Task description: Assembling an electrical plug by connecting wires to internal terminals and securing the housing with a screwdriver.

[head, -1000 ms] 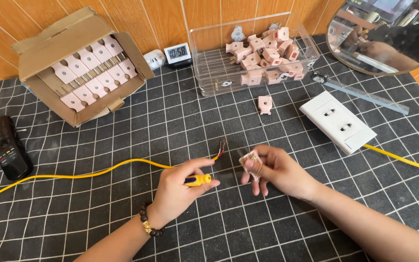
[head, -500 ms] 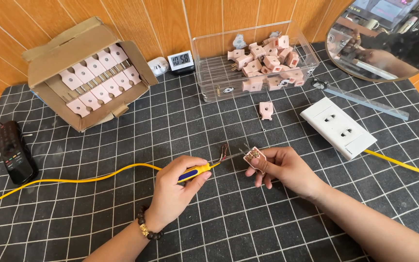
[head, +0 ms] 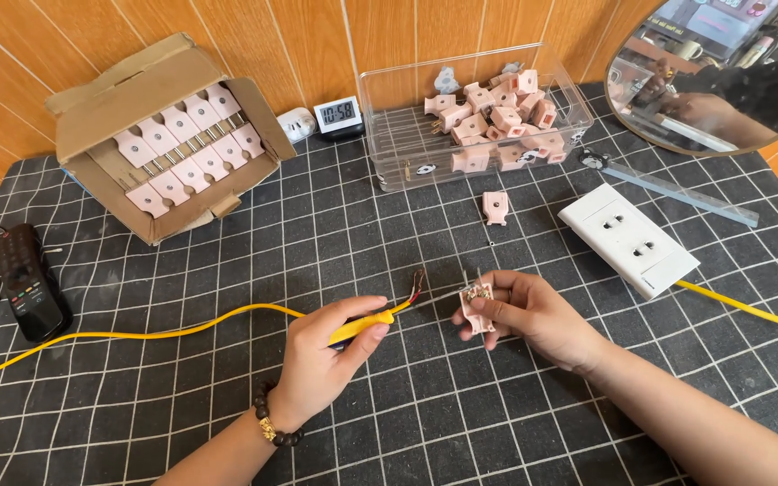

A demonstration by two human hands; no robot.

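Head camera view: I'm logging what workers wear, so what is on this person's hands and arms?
Both forearms are bare, with no sleeves in view, and neither hand is gloved. The left hand has a bracelet of dark round beads at the wrist. The right hand shows no ring, watch or band.

Yellow cable in left hand, pink plug in right hand

- An open brown cardboard box stands at the far left of the desk, holding rows of pale pink parts.
- A clear plastic bin stands at the far centre.
- A small white clock with a dark screen stands between them.
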